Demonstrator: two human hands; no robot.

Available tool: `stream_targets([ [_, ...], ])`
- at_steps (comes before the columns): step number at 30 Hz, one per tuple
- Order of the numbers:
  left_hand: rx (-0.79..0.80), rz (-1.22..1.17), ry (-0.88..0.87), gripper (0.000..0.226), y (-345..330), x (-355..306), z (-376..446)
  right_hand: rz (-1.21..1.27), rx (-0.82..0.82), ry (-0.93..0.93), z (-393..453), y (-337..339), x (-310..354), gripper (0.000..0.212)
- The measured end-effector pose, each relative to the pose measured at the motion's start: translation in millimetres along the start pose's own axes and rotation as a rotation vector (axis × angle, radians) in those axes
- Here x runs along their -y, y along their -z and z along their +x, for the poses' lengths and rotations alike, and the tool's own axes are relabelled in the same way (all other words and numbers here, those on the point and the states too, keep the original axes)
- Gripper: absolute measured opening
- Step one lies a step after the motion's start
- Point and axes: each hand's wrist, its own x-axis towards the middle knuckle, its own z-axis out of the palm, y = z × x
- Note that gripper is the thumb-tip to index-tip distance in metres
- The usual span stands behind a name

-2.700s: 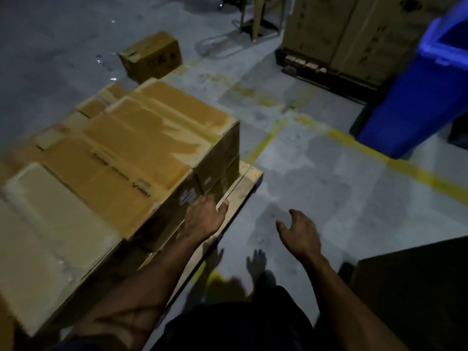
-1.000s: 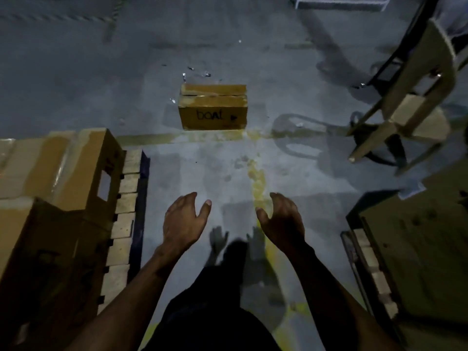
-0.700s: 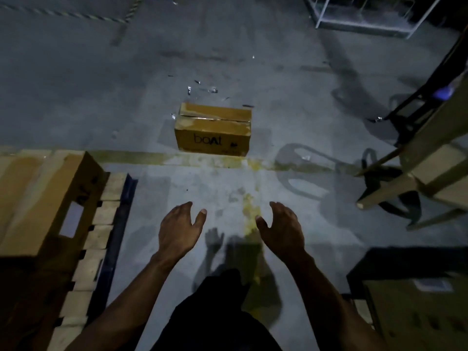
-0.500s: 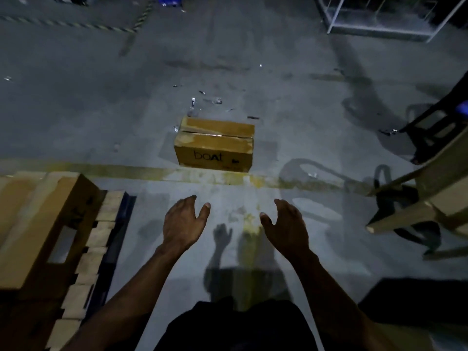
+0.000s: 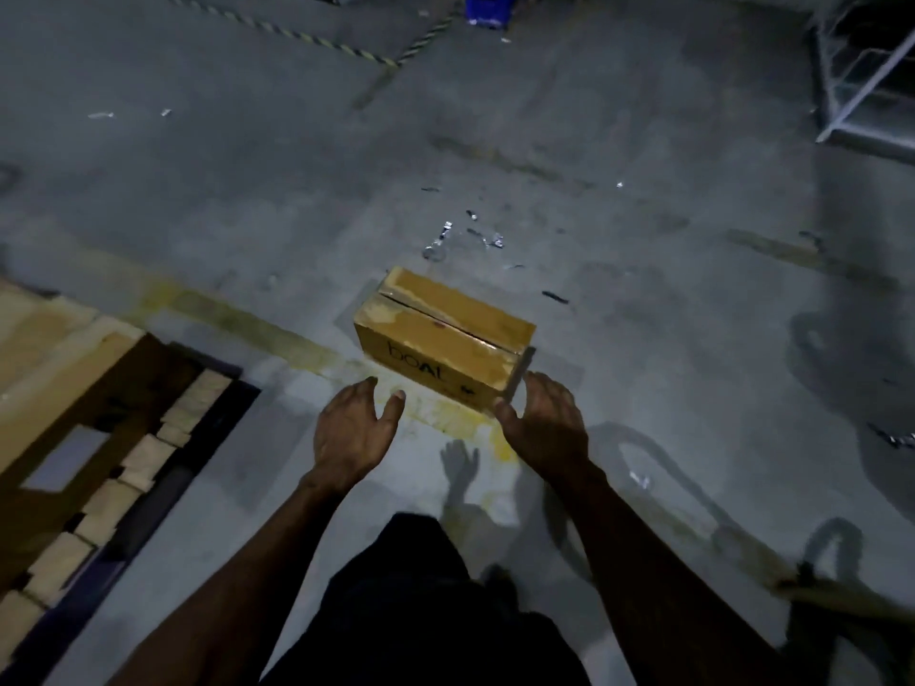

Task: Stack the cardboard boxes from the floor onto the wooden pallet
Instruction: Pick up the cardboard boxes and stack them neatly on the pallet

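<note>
Both hands reach toward a small brown cardboard box (image 5: pixel 443 341) on grey concrete.
Left hand (image 5: pixel 354 430) and right hand (image 5: pixel 544 425) are spread, grasping nothing (wooden pallet (image 5: pixel 106 492) at left).

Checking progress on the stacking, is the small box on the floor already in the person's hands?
No, the box sits on the floor, and both open hands, left and right, hover just short of it.

Single head cam, looks fwd & down, hands near, floor (image 5: pixel 643 339) beyond.
</note>
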Motion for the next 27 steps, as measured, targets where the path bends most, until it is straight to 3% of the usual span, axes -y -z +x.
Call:
stream_targets([
  [8,-0.080,-0.038,0.151,0.080,-13.5,-48.9,95.1,0.012,0.119,0.099,162.9,-1.2,-26.8,0.069],
  [12,-0.059,-0.077,0.263,0.083,-28.5,-52.2,171.8,-0.027,0.271,0.117,255.9,-16.3,-21.3,0.074],
  [21,-0.014,-0.240,0.521,0.069,-17.0,-64.9,320.1,0.007,0.518,0.180,432.6,-29.1,23.8,0.067],
  [27,-0.049,-0.502,0.773,0.070,-39.0,-72.0,371.9,-0.045,0.663,0.174,517.2,-60.0,24.4,0.069],
])
